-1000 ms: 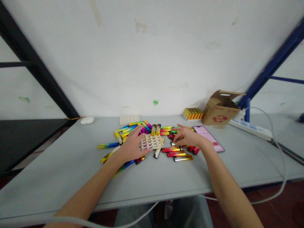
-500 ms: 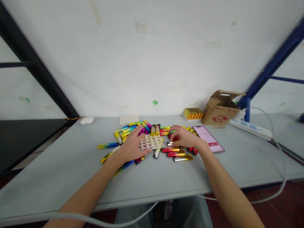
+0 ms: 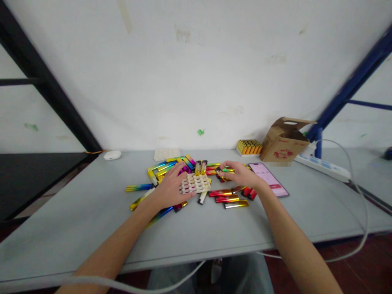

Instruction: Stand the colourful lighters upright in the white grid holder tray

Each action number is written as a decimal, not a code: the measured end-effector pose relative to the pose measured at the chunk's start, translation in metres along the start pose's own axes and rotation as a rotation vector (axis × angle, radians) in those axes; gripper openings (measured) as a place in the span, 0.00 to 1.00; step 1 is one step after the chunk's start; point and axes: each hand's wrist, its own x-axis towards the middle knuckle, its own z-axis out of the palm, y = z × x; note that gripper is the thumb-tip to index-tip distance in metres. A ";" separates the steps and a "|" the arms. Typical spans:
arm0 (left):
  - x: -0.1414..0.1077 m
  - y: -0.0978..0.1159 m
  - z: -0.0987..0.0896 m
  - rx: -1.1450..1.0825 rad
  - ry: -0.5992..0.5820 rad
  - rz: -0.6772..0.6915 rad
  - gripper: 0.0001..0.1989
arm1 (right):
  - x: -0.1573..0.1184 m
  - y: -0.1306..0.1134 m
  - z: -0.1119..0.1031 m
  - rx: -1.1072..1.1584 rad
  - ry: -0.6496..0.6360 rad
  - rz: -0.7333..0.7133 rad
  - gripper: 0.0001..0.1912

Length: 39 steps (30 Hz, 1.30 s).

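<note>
My left hand [image 3: 171, 185] grips the left side of a cream perforated tray [image 3: 195, 183], thumb along its near edge. Two gold lighters [image 3: 201, 167] stand upright in the tray's far row. To the right, my right hand [image 3: 237, 174] is closed on a lighter [image 3: 219, 172], held tilted with its metal-capped end toward the tray. Loose shiny lighters lie around both hands: blue and yellow ones [image 3: 139, 188] on the left, red and gold ones [image 3: 227, 199] on the right. A white lighter [image 3: 202, 197] lies partly beneath the tray.
A second tray [image 3: 167, 154] lies near the wall. Upright gold lighters fill a block [image 3: 249, 147] beside an open cardboard box [image 3: 284, 143]. A phone [image 3: 269, 179] lies right of my right hand. A power strip [image 3: 324, 166], a cable [image 3: 367, 212] and a white case [image 3: 112, 155] are also there.
My right hand has picked a lighter up from the right-hand pile and raised it slightly away from me. My left hand and the tray stay in place.
</note>
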 end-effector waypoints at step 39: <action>0.000 -0.001 0.002 -0.027 0.019 0.001 0.29 | 0.008 -0.014 0.018 1.459 -0.108 0.205 0.30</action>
